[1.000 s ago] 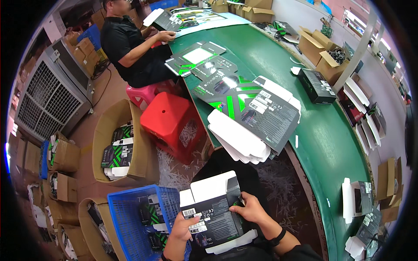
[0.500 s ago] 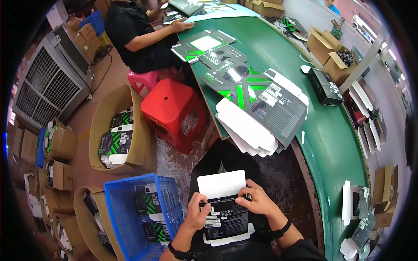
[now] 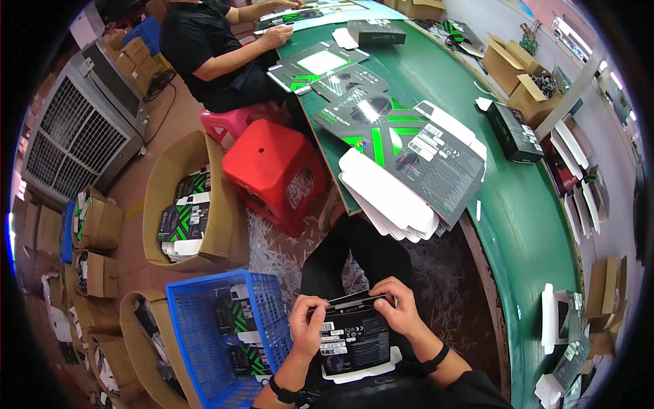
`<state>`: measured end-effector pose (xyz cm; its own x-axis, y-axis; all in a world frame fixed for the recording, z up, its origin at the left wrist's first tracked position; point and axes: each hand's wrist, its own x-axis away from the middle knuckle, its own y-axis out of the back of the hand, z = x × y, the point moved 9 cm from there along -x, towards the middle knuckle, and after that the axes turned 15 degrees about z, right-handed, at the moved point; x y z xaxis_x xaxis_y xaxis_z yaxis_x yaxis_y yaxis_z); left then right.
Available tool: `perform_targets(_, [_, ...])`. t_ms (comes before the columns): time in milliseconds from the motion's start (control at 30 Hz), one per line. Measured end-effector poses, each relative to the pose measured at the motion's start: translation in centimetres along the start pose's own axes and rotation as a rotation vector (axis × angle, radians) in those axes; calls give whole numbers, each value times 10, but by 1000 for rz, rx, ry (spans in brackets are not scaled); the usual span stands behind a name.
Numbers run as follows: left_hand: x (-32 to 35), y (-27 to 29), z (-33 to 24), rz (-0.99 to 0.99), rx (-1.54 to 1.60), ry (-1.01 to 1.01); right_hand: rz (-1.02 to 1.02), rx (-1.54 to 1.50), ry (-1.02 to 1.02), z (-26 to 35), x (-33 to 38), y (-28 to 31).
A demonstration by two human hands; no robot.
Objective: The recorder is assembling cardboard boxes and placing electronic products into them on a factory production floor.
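On my lap lies a black cardboard box [image 3: 355, 342] with printed labels, its white flap spread at the end nearest me. My left hand [image 3: 306, 323] pinches the far left corner. At the far right corner my right hand [image 3: 398, 308] grips the edge, thumb on top. Between my hands the far panel is bent up and seen nearly edge-on; the box's inside is hidden. A stack of flat black-and-green box blanks [image 3: 436, 170] with white flaps rests on the green table [image 3: 501, 225] beyond my knees.
To my left stand a blue plastic basket [image 3: 178, 320] and a cardboard carton [image 3: 160, 157], both holding box pieces. A red stool [image 3: 262, 153] is beyond my knees. A co-worker [image 3: 204, 58] sits at the far table end, near a dark box [image 3: 376, 33]. Another black box [image 3: 514, 133] lies right.
The wide white far flap no longer shows; the far edge is now folded up between my hands. A dark box now stands on the table near the co-worker, whose hands have shifted.
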<state>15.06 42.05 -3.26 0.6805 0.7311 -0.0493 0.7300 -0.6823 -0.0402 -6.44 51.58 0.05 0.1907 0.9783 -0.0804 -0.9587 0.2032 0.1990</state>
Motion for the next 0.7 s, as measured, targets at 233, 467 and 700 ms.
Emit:
perform_targets(233, [-8,-14,-19,-71,12,-61,-19,-249,-258,-24,8,-6])
perform_targets(467, [1,-5,4,-46,-10,114,20,-439,-312,-38,11,-18])
perform_targets(700, [-1,-9,-8,125,-98,-111,27,-440,-210,-41,9,-16])
